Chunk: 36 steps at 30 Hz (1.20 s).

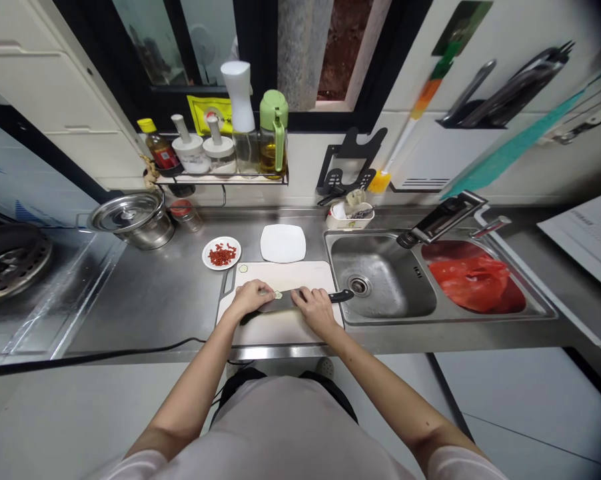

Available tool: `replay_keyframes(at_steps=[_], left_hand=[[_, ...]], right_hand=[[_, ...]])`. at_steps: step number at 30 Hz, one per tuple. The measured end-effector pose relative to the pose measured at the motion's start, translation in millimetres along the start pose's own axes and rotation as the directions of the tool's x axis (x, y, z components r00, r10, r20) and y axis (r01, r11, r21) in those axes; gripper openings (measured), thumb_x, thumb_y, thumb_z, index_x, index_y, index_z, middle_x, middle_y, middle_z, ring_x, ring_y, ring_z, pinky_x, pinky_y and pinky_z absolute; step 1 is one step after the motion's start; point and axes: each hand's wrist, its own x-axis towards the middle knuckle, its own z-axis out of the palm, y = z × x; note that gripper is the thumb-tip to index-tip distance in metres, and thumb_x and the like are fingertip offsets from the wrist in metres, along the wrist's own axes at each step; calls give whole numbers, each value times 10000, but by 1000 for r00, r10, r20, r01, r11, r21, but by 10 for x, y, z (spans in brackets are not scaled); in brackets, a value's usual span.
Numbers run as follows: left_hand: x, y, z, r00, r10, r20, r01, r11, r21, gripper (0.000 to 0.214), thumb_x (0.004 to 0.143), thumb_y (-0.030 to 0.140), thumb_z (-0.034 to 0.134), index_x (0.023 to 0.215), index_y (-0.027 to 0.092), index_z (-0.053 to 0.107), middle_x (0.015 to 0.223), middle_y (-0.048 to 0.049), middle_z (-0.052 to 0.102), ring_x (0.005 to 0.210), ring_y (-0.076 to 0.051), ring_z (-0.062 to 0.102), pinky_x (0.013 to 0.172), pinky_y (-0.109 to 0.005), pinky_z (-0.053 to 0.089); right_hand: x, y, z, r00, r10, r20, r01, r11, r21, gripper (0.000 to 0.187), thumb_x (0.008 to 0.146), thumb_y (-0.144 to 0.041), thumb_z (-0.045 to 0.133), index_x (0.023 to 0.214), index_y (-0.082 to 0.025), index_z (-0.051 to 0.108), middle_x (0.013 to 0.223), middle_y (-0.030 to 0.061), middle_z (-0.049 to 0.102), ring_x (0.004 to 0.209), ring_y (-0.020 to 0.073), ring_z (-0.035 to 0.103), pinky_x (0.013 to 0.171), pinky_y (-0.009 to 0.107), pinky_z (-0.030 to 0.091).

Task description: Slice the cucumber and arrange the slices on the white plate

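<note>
A kitchen knife (pixel 273 305) with a black handle lies sideways across the white cutting board (pixel 290 330), its handle pointing right toward the sink. My left hand (pixel 253 297) is over the blade's left part, fingers drawn together at a small pale slice (pixel 278 295) by the blade. My right hand (pixel 314 308) is closed over the blade near the handle, which sticks out past it; its fingertips are partly hidden. Another pale slice (pixel 243 269) sits at the board's upper left corner. Behind the board are a white square plate (pixel 283 243) and a round plate (pixel 206 257) of small red pieces.
Right of the board is a steel sink (pixel 380 277) under a black faucet (pixel 440 220), with a red plastic bag (pixel 470 277) in its second basin. A lidded steel pot (pixel 145 227) and a red-capped jar (pixel 185 215) stand left. A rack (pixel 225 180) holds condiment bottles.
</note>
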Motion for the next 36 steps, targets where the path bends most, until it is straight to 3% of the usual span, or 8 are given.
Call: replay_keyframes(at_steps=[6,9,12,16,21,29,36], left_hand=[[50,-10,35,999,-39,28,42,990,-136,240,697,409,665,796,196,719,796,-14,715,736,-161,618,700,-246,446],[77,-75,116,997,-80,-14,73,961,-267,253,716,390,638,822,168,698,746,-16,694,658,-134,593,633,-224,436],[94,-175,150,977,-181,-118,144,953,-267,233,737,382,626,826,175,682,720,-8,674,628,-122,571,604,-213,414],[125,-353,44,911,-334,-243,313,942,-121,189,752,388,632,792,209,677,754,-7,678,669,-139,578,604,-227,379],[284,-576,-98,843,-454,-289,458,887,-58,158,788,356,595,855,251,692,858,-2,704,771,-169,607,651,-248,377],[655,-659,-65,861,-388,-329,432,899,72,188,821,341,573,892,238,712,937,-61,709,900,-210,617,763,-283,408],[721,-669,-35,862,-304,-406,406,893,192,191,855,304,544,957,214,679,1024,-89,663,993,-238,572,854,-333,389]], right_hand=[[6,-5,115,979,-54,-196,44,997,-58,347,932,-166,398,1220,-242,576,1100,96,578,816,184,437,789,346,278],[1,1,142,965,-65,-253,48,996,-70,336,911,-155,434,1197,-243,588,1064,91,586,800,179,432,775,339,275],[-19,21,148,969,-51,-243,35,997,-69,340,904,-151,437,1192,-244,592,1067,91,592,802,179,436,769,336,269],[-61,73,155,979,-8,-203,-5,998,-59,369,884,-132,439,1201,-245,591,1086,89,601,823,185,448,773,334,262],[-102,144,168,988,40,-151,-46,998,-36,417,852,-113,453,1222,-248,591,1129,93,603,862,200,471,780,338,270],[-105,185,217,986,72,-149,-75,997,-17,395,869,-147,437,1218,-243,597,1113,87,612,847,195,483,771,328,276],[-88,252,281,981,75,-182,-80,997,-21,376,878,-172,451,1216,-244,600,1073,83,614,819,182,482,752,320,276]])
